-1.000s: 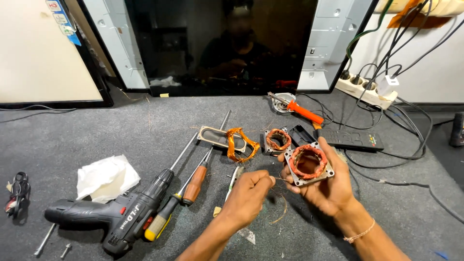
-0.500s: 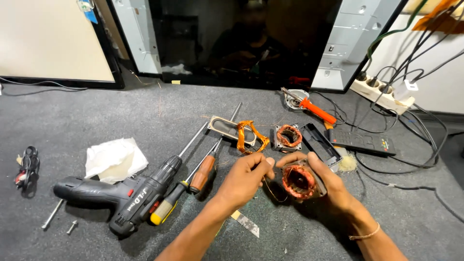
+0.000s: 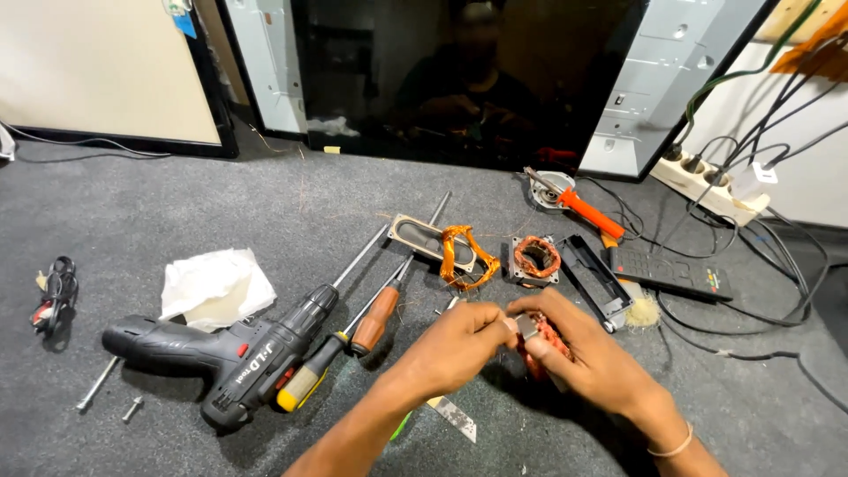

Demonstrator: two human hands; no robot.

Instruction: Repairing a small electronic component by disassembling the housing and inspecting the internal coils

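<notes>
The copper coil part [image 3: 541, 340] is gripped by both hands, left hand [image 3: 455, 344] and right hand [image 3: 587, 353], just above the grey floor [image 3: 265, 203]. Its thin wires could be snapped if pulled hard.

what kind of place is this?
Likely an informal electronics repair spot, worked on a grey carpeted floor: cordless drill, screwdrivers, copper motor windings, and a power strip by the wall.

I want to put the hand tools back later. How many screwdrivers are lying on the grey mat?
2, side by side left of the hands: a yellow-and-black-handled screwdriver beside the cordless drill, and a brown-handled screwdriver just right of it. More may be hidden under the hands.
</notes>
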